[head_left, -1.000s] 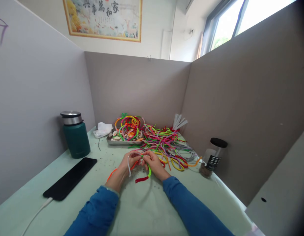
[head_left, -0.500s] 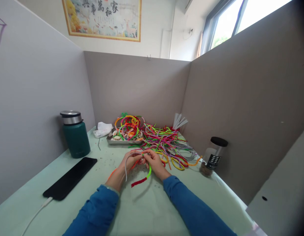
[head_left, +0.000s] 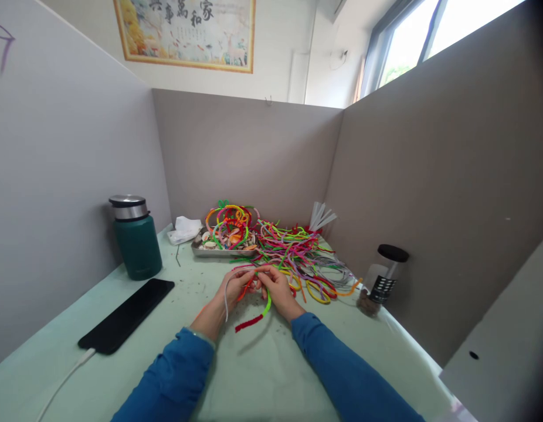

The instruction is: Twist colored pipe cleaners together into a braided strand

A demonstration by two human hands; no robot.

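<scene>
My left hand (head_left: pixel 231 291) and my right hand (head_left: pixel 274 286) meet above the middle of the table, fingers closed on fuzzy pipe cleaners. From between the fingertips a bright green pipe cleaner (head_left: pixel 267 306) curves down near my right hand and ends in a dark red part (head_left: pixel 248 323). A grey pipe cleaner (head_left: pixel 226 299) loops over my left hand. Orange-red lengths show behind and beneath the left fingers. Exactly where the pieces join is hidden by the fingertips.
Behind my hands lie a metal tray (head_left: pixel 223 254) of shells and coloured loops and a heap of pipe cleaners (head_left: pixel 293 246). A green bottle (head_left: pixel 138 246) and a black phone (head_left: pixel 126 316) stand and lie left; a black-lidded jar (head_left: pixel 383 281) is right. Grey partitions enclose the table.
The fingertips have shifted slightly around the pipe cleaners, and the view has moved a little. Both hands keep their hold in nearly the same place.
</scene>
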